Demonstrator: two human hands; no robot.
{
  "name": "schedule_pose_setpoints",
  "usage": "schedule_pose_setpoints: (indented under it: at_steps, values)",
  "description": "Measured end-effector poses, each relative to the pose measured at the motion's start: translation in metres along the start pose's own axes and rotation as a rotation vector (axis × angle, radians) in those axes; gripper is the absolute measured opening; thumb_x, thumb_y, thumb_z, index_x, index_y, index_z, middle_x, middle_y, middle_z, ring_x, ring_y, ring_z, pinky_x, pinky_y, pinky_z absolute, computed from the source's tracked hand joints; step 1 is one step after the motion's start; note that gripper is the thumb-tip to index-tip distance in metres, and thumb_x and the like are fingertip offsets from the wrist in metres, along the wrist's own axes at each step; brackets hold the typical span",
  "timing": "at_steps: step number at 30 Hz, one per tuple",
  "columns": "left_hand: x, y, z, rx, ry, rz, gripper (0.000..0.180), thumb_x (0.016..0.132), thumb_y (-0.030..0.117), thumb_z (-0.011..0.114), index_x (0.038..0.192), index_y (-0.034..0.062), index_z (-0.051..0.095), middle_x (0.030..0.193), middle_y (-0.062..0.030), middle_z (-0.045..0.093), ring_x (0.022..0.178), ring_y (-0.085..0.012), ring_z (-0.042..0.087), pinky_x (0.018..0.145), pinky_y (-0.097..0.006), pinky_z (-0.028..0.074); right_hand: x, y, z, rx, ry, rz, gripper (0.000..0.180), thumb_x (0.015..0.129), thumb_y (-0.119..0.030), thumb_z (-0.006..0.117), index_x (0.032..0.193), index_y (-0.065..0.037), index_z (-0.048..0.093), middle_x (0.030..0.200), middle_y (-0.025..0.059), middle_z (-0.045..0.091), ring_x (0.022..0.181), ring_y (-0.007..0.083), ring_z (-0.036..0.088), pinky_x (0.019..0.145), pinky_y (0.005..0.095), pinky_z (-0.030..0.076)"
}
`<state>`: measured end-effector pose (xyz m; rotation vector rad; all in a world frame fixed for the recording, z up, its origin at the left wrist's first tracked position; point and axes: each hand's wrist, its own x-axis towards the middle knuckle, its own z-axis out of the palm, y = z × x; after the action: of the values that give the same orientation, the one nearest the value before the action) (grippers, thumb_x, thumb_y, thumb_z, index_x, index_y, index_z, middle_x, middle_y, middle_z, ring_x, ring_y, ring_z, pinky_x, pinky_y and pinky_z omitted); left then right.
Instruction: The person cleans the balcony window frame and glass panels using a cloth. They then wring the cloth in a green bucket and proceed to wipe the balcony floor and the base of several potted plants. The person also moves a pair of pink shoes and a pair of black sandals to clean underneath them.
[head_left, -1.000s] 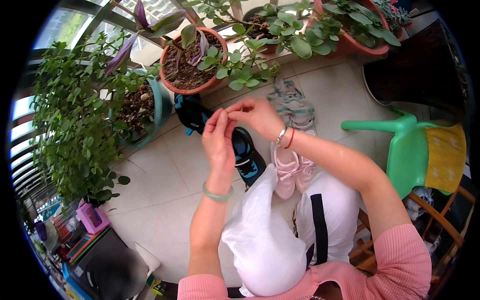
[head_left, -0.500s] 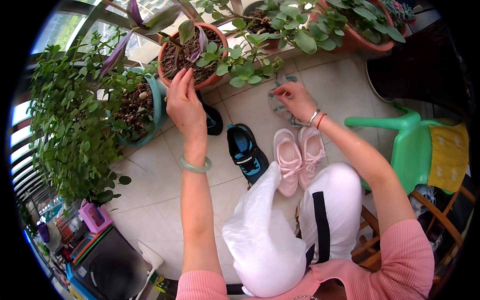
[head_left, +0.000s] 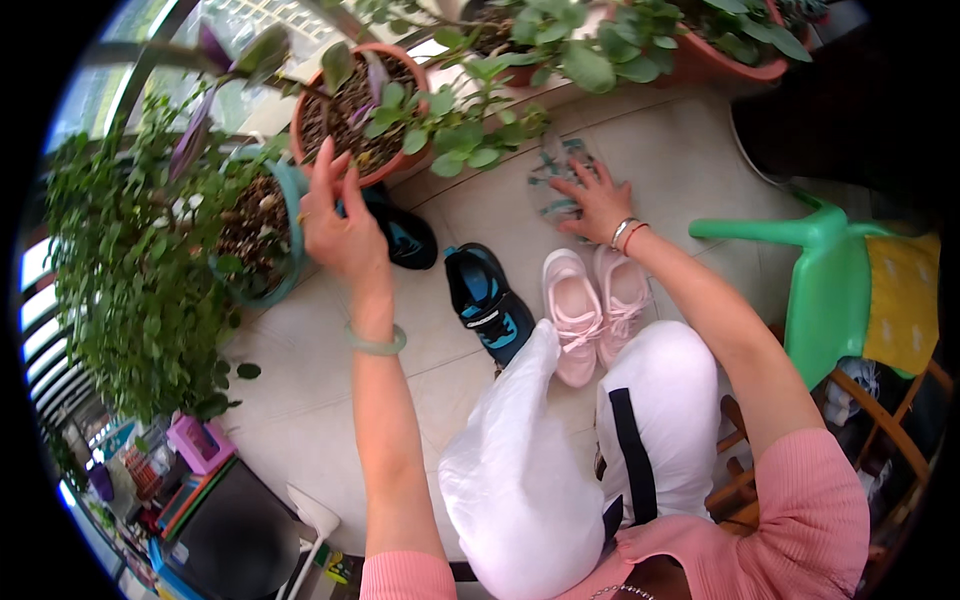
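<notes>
My left hand (head_left: pixel 345 225) is just in front of the orange pot (head_left: pixel 412 150), which holds dark soil and a purple-leaved plant. Its fingers are stretched out and somewhat apart, and I see nothing in them. On the tiles to the right lies a clear plastic packet (head_left: pixel 548 180) with teal markings. Over its near right side my right hand (head_left: pixel 600 205) is spread, seemingly touching it; the palm hides part of the packet. Below that hand stands a pair of pink lace-up shoes (head_left: pixel 573 310). A black and blue shoe (head_left: pixel 488 300) is between my hands, its mate (head_left: pixel 408 238) partly behind my left hand.
A teal pot (head_left: pixel 292 205) with a bushy plant (head_left: pixel 110 280) stands at the left. More potted plants (head_left: pixel 640 50) line the far edge. At the right are a green plastic chair (head_left: pixel 825 290) with a yellow cloth (head_left: pixel 900 300) and a dark container (head_left: pixel 830 130).
My left hand has drawn back from the pot's soil, and its fingers have parted. My right hand has gone from a pinch to spread fingers over the packet. The view has shifted slightly.
</notes>
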<state>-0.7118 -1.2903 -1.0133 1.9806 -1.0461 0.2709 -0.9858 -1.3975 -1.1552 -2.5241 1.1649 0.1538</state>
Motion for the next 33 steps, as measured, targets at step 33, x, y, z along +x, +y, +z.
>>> schedule_pose_setpoints:
  at_steps: [33]
  values:
    - [-0.246, 0.096, 0.063, -0.047, -1.266, 0.328, 0.062, 0.079, 0.030, 0.067, 0.136, 0.0143, 0.047, 0.067, -0.0113, 0.062, 0.064, -0.0269, 0.063, 0.063, -0.041, 0.048, 0.081, 0.094, -0.010, 0.131, 0.508, 0.675, 0.056, 0.081, -0.042, 0.068, 0.128, -0.016, 0.051, 0.138, 0.0124, 0.043, 0.121, 0.0378, 0.042, 0.092, 0.0530, 0.043]
